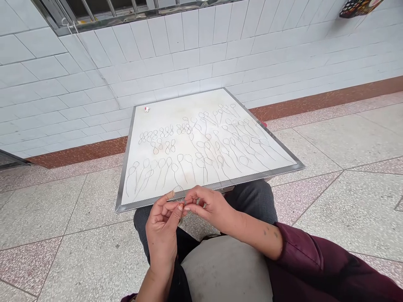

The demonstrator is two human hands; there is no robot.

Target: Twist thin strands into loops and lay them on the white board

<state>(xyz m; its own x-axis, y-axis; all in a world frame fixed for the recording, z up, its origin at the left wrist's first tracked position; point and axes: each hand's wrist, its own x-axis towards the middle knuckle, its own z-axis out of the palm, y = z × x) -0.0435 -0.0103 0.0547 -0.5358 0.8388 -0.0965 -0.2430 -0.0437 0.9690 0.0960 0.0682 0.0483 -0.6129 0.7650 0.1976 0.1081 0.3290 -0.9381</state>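
Observation:
Close to the front edge of the white table (176, 100), a thin looped wire (178, 187) is pinched between my two hands. Its round loop stands above my fingers; where the rest runs is hidden by them. My left hand (164, 222) is closed on the wire, thumb against fingertips. Fingertips of my right hand (209, 205) pinch the same wire just beside the left thumb. Many similar wires with a loop and long tails (174, 167) lie spread over the table. Farther back on the left lie several small figure-eight wire pieces (154, 135).
A small white and red item (147, 109) lies near the table's back left corner. The table's grey metal rim (132, 204) sits just above my knees. A white tiled wall (189, 54) stands behind it, with a barred window (110, 8) above. Speckled floor (91, 247) surrounds the table.

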